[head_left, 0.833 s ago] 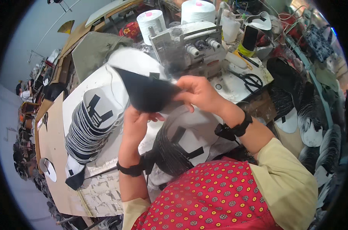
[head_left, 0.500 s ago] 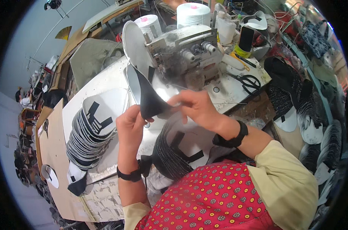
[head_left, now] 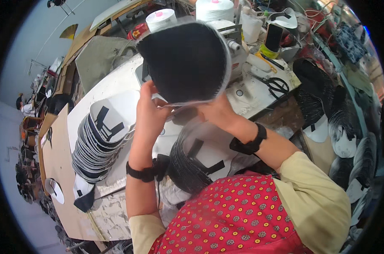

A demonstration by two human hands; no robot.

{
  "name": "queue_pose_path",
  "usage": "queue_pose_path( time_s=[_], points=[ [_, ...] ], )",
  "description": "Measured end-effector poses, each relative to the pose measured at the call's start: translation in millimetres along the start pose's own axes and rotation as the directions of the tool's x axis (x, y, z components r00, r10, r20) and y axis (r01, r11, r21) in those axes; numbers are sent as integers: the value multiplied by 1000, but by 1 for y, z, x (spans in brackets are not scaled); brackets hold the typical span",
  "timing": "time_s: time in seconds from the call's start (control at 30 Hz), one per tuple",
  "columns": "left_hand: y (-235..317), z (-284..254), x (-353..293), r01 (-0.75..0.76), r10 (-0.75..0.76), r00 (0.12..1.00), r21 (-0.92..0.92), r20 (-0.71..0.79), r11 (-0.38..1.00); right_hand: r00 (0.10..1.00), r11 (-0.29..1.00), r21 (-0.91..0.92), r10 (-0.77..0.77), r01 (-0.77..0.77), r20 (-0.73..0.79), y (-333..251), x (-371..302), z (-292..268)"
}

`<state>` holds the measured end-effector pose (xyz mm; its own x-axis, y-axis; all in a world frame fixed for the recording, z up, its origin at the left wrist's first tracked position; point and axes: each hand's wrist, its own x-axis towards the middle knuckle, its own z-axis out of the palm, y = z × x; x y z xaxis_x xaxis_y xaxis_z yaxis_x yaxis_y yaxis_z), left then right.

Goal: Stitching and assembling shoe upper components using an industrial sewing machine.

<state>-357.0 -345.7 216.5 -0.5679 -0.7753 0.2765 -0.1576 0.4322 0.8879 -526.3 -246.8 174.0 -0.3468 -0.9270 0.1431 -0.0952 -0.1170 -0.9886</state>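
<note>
In front of the sewing machine (head_left: 242, 63) I hold up a rounded fabric panel (head_left: 187, 63), its black face toward me and its rim pale and fuzzy. My left hand (head_left: 153, 109) grips the panel's lower left edge, fingers pressed together. At the lower right edge my right hand (head_left: 217, 112) is closed on the same panel, its fingertips partly behind it. The panel covers most of the machine. Just below my hands stands a curved stack of black and white panels (head_left: 187, 158). Another stack of such panels (head_left: 97, 142) leans on the table left of my left forearm.
White thread cones (head_left: 214, 10) stand behind the machine. Black scissors (head_left: 274, 84) lie on the table's right side, near a phone (head_left: 273, 37) propped in a yellow holder. More panels (head_left: 344, 139) are heaped at the far right. A single panel (head_left: 84, 197) hangs at the table's front left edge.
Both hands have raised the panel and turned it, so its broad black face now shows instead of a folded, edge-on view. The left hand has moved up and the panel now blocks the machine.
</note>
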Motion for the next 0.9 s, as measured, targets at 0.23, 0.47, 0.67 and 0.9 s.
queue_pose_path(
  time_s=[0.23, 0.47, 0.67, 0.9],
  points=[
    [-56, -29, 16, -161, 338, 937, -742, 93, 651, 853, 823, -224, -497, 522, 159, -9, -32, -19],
    [-65, -25, 6, -25, -60, 997, -944, -48, 328, 776, 731, -264, -611, 629, 156, 7, -27, -7],
    [-68, -42, 26, 73, -281, 895, -507, -347, 859, 874, 843, -251, -484, 475, 29, 16, -1, -3],
    [-26, -50, -49, 498, -552, 834, -400, -23, 769, 879, 820, -345, -477, 457, 30, 10, 1, -9]
  ],
)
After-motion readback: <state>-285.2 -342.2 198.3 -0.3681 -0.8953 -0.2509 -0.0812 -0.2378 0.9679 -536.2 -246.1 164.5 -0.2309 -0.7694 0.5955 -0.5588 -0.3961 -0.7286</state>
